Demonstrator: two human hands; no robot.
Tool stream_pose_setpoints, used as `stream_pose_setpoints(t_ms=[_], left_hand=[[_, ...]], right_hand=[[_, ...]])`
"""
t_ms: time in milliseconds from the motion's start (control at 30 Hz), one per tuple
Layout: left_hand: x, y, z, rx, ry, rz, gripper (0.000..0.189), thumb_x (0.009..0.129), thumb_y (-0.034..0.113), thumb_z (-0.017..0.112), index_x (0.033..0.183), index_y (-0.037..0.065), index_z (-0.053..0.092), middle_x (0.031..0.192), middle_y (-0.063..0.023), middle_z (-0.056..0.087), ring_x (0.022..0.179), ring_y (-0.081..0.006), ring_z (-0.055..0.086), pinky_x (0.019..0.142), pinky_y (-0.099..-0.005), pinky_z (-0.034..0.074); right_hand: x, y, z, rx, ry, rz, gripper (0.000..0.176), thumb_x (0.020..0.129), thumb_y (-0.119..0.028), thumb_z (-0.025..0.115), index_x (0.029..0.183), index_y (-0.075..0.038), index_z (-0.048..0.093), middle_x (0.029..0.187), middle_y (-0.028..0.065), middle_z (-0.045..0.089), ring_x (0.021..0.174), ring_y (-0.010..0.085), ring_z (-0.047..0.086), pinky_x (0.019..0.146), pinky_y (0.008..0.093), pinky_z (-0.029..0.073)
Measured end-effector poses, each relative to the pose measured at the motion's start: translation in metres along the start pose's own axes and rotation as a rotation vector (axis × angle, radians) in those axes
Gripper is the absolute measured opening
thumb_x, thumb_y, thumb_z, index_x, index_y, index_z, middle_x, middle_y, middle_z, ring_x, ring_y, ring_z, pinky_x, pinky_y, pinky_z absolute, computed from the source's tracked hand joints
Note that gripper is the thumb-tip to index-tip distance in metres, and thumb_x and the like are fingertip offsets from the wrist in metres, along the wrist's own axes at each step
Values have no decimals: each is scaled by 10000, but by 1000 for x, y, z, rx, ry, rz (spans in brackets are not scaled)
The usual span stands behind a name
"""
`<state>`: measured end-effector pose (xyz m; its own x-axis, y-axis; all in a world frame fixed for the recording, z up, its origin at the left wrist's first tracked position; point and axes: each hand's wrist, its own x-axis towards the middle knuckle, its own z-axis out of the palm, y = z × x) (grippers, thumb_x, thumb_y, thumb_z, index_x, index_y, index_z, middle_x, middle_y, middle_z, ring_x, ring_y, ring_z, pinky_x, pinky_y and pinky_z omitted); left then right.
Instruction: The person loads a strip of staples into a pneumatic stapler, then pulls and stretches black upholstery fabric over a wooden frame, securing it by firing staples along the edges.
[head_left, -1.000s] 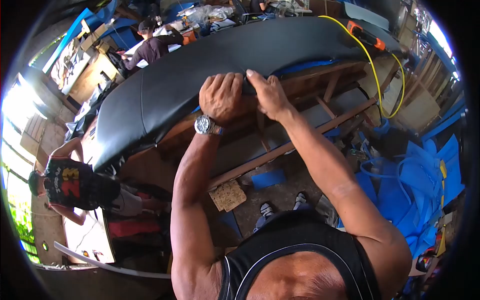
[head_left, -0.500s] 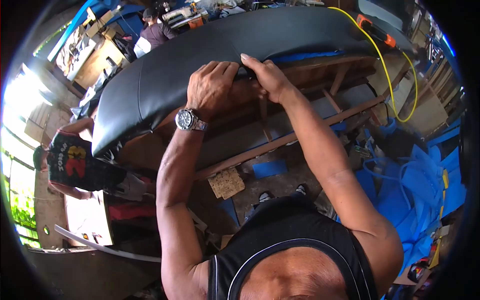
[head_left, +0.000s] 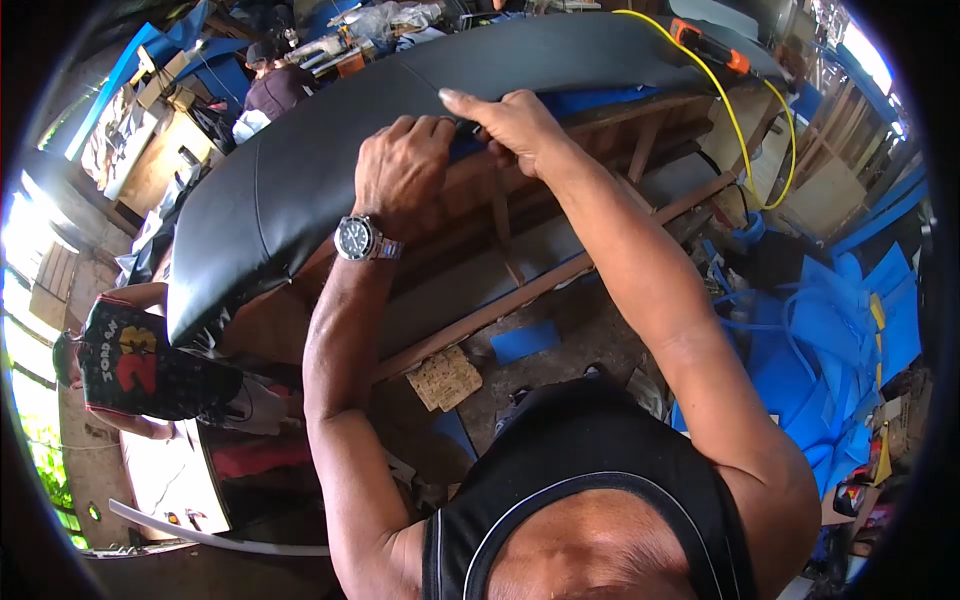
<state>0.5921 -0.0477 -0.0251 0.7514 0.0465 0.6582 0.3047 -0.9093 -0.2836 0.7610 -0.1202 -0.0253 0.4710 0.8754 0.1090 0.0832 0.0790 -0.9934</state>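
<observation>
Right hand has risen away from the left hand since the earlier frame; more blue lining shows along the near edge. Hands apart, close together. Right: clamped on the near edge of the black vinyl-like cover, thumb on top, fingers curled under. Left: fingers bent at the same edge, tips hidden, can't tell if gripping. Cover lies over the curved wooden frame; smooth, semi-gloss, padded look, bright sheen at left end, crosswise seam left of the hands, lower-left corner ragged and loose. Orange-and-black tool at its right end, yellow hose looping past the near edge.
</observation>
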Motion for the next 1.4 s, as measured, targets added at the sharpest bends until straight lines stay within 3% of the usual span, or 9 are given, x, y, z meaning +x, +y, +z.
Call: stream_pose_setpoints(t_ms=[100, 200, 300, 500, 700, 933, 1167, 1200, 1400], left_hand=[[1, -5, 8, 30, 26, 21, 257, 716, 155, 697, 938, 78, 593, 893, -94, 652, 865, -293, 657, 729, -417, 544], [-4, -3, 11, 11, 45, 35, 259, 716, 148, 700, 939, 74, 592, 890, -93, 651, 871, -294, 655, 745, -413, 542], [-6, 2, 9, -15, 8, 34, 269, 730, 150, 695, 969, 69, 602, 912, -96, 658, 904, -301, 653, 778, -411, 540], [-17, 27, 19, -31, 217, -275, 360, 783, 95, 639, 1143, 93, 648, 1150, -85, 702, 1102, -285, 650, 950, -420, 497], [-20, 25, 21, -131, 262, -262, 345, 761, 115, 636, 1103, 107, 682, 1067, -72, 734, 1014, -290, 677, 924, -415, 498], [-25, 22, 28, -84, 256, -227, 383, 748, 94, 640, 1129, 118, 669, 1143, -55, 722, 1082, -269, 671, 970, -405, 490], [-29, 19, 52, 50, 456, -306, 266, 856, 173, 606, 1112, 145, 667, 1134, 2, 720, 1097, -191, 672, 988, -413, 444], [-30, 20, 49, 30, 497, -262, 247, 852, 205, 614, 1087, 153, 674, 1114, 10, 729, 1062, -178, 686, 945, -399, 450], [-41, 9, 57, 12, 536, -74, 200, 863, 205, 647, 1046, 137, 689, 1085, 1, 738, 1011, -174, 704, 869, -394, 475]], right_hand=[[10, 13, 7, -38, 42, -138, 413, 864, -420, 800, 806, -21, 711, 620, 5, 549, 464, 83, 467, 394, 292, 321], [17, 16, 6, -290, 110, -97, 480, 878, -388, 759, 830, 87, 718, 791, 139, 687, 603, 221, 633, 541, 411, 491], [-1, 0, 0, -415, 44, 81, 461, 911, -382, 714, 852, 75, 701, 715, 103, 646, 553, 212, 583, 511, 392, 445], [0, 37, -1, 375, -161, 226, 414, 945, -412, 694, 740, -56, 643, 566, 7, 537, 438, 108, 462, 398, 295, 303], [1, 20, 11, 6, -20, 101, 469, 951, -485, 667, 780, -48, 681, 659, 26, 596, 474, 126, 507, 425, 283, 379], [12, 39, 15, -368, 133, -133, 659, 938, -473, 582, 996, 177, 676, 983, 392, 676, 1025, 435, 703, 895, 437, 520], [-10, 40, 25, 98, 125, -66, 532, 962, -382, 593, 702, 80, 642, 610, 94, 579, 630, 152, 547, 591, 386, 442], [-19, 40, 29, 194, 125, -108, 373, 987, -359, 618, 690, -139, 565, 587, -68, 420, 467, 53, 395, 397, 258, 278], [-36, 61, 23, -67, 116, -359, 431, 1053, -340, 519, 673, -136, 502, 581, -67, 415, 518, 56, 376, 475, 280, 310]])
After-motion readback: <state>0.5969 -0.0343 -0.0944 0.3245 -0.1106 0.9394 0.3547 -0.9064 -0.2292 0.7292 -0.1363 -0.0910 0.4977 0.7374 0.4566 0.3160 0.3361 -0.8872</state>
